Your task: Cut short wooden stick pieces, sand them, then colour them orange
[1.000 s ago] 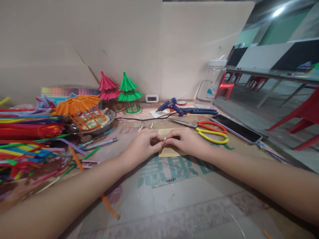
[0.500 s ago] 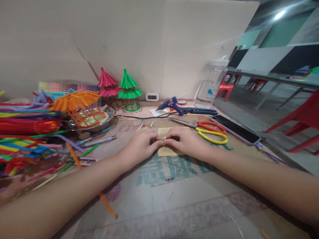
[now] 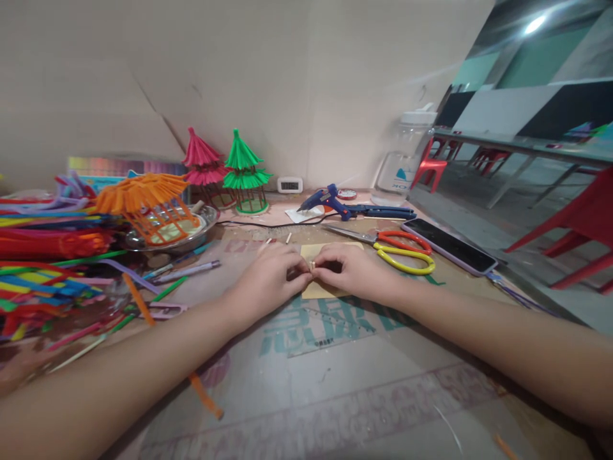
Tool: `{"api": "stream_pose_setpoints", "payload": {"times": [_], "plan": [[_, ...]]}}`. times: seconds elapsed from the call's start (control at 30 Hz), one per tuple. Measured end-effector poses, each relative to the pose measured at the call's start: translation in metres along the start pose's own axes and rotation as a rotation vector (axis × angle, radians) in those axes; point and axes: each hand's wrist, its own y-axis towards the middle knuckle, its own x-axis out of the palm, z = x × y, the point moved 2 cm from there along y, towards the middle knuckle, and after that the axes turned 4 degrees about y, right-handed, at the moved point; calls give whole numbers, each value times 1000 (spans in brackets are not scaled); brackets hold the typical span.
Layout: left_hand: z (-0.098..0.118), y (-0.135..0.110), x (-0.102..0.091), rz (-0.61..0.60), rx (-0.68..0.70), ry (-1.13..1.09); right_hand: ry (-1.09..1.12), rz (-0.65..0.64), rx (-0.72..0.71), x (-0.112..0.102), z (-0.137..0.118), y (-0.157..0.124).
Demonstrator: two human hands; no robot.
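My left hand and my right hand meet fingertip to fingertip over a small tan card on the table. Both pinch one tiny pale piece between thumb and fingers; it looks like a short stick, too small to name for certain. Both forearms lie stretched across the cardboard-covered table. Two short pale sticks lie just beyond my left hand.
Scissors with orange and yellow handles, a phone, a blue glue gun and a clear jar lie right of centre. Orange, pink and green pavilion models, a metal dish and heaps of coloured pipe cleaners fill the left.
Both hands stay pinched together on the small piece over the tan card. The view has shifted slightly; nothing on the table has moved.
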Motion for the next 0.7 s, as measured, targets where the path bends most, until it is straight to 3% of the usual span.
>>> {"api": "stream_pose_setpoints", "payload": {"times": [0.23, 0.3, 0.4, 0.5, 0.6, 0.7], "plan": [[6, 3, -9, 7, -123, -105, 91, 5, 94, 0, 1, 0], [3, 6, -16, -12, -164, -38, 218, 18, 187, 2, 7, 0], [-10, 11, -28, -74, -206, 76, 583, 33, 354, 5, 15, -1], [-28, 12, -35, -148, -197, 129, 919, -12, 417, 8, 16, -2], [-38, 11, -36, -156, -177, 183, 1029, -65, 439, 10, 11, -4], [-28, 6, -38, -113, -140, 216, 1024, -69, 465, 11, 7, -7]]}}
